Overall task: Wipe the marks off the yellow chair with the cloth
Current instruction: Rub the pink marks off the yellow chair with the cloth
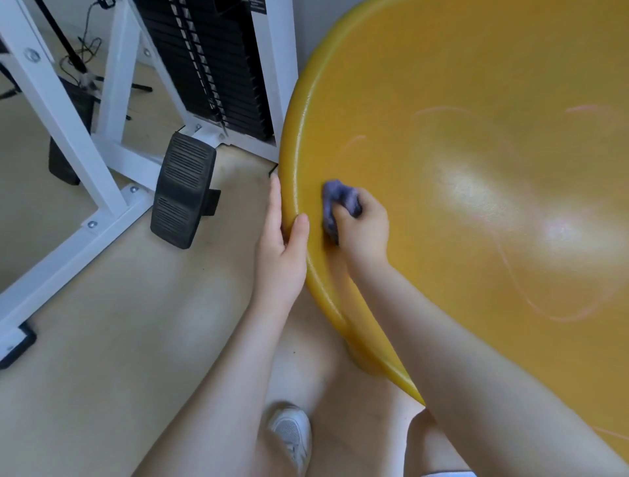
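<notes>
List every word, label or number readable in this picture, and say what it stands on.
None can be read.
Black label at the top of the weight machine: white print, too small and blurred to read.
Yellow chair, cloth, white shoe: no text visible.

Both hands forward: left hand (pixel 280 235) clasping, right hand (pixel 362 226) fisted.

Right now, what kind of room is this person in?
Probably a home gym or fitness room: a white-framed weight machine with a black weight stack and rubber foot pedal stands beside the yellow chair.
</notes>
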The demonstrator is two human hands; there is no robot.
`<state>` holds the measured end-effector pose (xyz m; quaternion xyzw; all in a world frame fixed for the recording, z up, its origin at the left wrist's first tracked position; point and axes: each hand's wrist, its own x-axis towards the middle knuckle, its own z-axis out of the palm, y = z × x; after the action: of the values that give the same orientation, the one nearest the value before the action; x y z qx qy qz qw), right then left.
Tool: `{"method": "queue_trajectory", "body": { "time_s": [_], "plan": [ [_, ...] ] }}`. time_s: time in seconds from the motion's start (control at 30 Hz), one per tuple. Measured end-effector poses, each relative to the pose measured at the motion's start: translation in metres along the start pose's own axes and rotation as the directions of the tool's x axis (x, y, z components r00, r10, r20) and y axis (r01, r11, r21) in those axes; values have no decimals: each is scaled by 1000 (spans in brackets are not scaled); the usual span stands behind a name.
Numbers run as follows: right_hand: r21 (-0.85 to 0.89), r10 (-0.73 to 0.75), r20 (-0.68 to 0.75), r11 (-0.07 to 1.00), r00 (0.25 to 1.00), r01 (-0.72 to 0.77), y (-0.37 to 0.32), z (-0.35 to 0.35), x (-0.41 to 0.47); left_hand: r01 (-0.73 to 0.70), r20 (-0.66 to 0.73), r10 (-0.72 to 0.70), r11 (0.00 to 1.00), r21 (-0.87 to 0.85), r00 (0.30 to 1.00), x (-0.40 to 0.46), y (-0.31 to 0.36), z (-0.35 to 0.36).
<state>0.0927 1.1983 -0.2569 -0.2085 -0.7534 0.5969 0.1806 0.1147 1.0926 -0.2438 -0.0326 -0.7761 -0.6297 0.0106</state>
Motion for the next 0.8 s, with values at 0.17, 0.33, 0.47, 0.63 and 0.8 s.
{"method": "queue_trajectory", "body": {
  "time_s": [0.17,0.33,0.47,0.63,0.8],
  "plan": [
    [-239,162,-45,956,986,-168,38,-16,15,-30,-1,30,999,9,1000,4,-2,-1],
    [-113,-14,-16,994,1000,12,-17,15,18,-33,-75,33,999,6,997,3,-7,6],
    [181,-59,-41,981,997,66,-59,27,32,-24,-93,22,999,-25,995,2,-4,8],
    [10,-85,-80,996,993,86,-25,23,42,-30,-130,31,1000,6,991,2,-2,9],
    [-238,129,-117,959,985,-154,35,-9,55,-35,-79,38,999,36,996,1,-4,8]
  ]
}}
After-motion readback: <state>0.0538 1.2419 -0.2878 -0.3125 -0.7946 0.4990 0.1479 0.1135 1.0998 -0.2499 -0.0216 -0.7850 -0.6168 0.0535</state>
